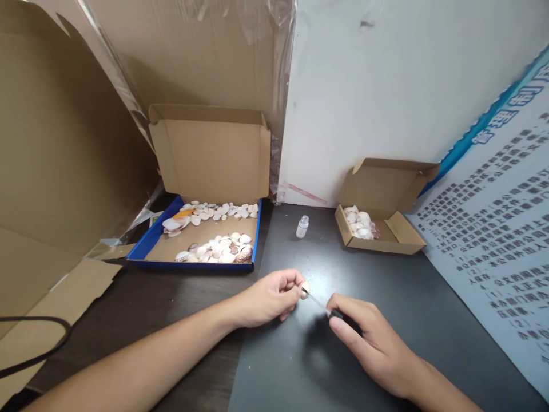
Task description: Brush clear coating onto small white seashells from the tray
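Between the fingertips of my left hand [281, 294] is a small pale seashell [306, 285], held above the dark mat. My right hand [369, 335] grips the black cap of a thin applicator brush [317, 301]. The brush's dark tip meets the shell or lies just in front of it; I cannot tell which. Beyond both hands a small clear glass bottle [302, 226] stands upright without a cap, apart from either hand. My left fingers are pinched together, and my right thumb and forefinger close round the cap.
At the left, a blue-edged open box [193, 266] holds rows of shells and an orange piece. A smaller cardboard box [386, 246] with white shells stands at the right. Behind are a white wall [364, 86] and a printed poster [493, 229]. A black cable [64, 332] curves at far left.
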Demonstrator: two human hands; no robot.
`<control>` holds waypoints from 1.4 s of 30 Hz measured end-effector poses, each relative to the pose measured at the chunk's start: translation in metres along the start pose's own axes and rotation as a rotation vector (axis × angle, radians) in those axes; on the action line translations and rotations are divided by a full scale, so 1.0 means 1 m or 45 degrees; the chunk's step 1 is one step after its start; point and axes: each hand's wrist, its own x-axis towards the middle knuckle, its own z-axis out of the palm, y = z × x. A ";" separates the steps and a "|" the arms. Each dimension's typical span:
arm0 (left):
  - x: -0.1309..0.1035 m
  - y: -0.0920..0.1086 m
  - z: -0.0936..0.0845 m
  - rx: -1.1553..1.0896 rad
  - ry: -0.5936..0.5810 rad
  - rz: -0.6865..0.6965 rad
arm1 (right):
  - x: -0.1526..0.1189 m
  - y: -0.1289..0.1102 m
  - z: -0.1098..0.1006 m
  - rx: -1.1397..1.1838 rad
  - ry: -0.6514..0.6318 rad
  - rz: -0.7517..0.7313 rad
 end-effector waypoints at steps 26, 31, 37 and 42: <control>-0.002 0.002 0.000 -0.003 0.034 -0.039 | 0.004 0.000 -0.004 -0.008 0.074 -0.070; 0.000 0.002 0.000 -0.075 0.045 -0.029 | 0.001 -0.005 -0.002 0.025 0.045 -0.161; 0.000 0.001 0.000 -0.093 0.054 0.015 | 0.004 -0.006 -0.002 -0.028 0.042 -0.108; 0.001 -0.002 -0.001 -0.098 0.044 0.030 | 0.003 -0.006 -0.006 -0.013 0.062 -0.058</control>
